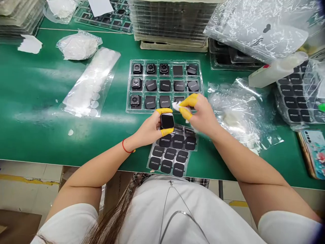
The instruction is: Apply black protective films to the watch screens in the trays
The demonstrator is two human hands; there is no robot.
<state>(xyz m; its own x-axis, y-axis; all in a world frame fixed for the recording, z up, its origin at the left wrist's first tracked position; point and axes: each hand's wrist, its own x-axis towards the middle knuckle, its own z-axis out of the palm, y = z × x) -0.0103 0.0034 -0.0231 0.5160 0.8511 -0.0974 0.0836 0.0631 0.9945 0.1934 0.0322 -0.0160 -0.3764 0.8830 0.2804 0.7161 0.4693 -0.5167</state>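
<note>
My left hand [154, 127], with yellow finger cots on, grips a black smartwatch case [167, 121] by its edges, screen facing up. Close by on the right, my right hand [196, 110], also in yellow finger cots, pinches a crumpled white wipe [177, 105] just beside the watch. Behind both hands lies a clear plastic tray [130, 111] of watch cases; some show their round sensor backs, others carry black labelled covers. Below my hands a sheet of black printed stickers [169, 154] lies near the table's front edge, partly hidden by my left hand.
A tall stack of trays [172, 23] stands at the back. Plastic bags [236, 115], a white bottle [276, 69] and a phone [313, 152] lie to the right. At left are a bag of round clear films [92, 81] and a bagged white bundle [78, 45].
</note>
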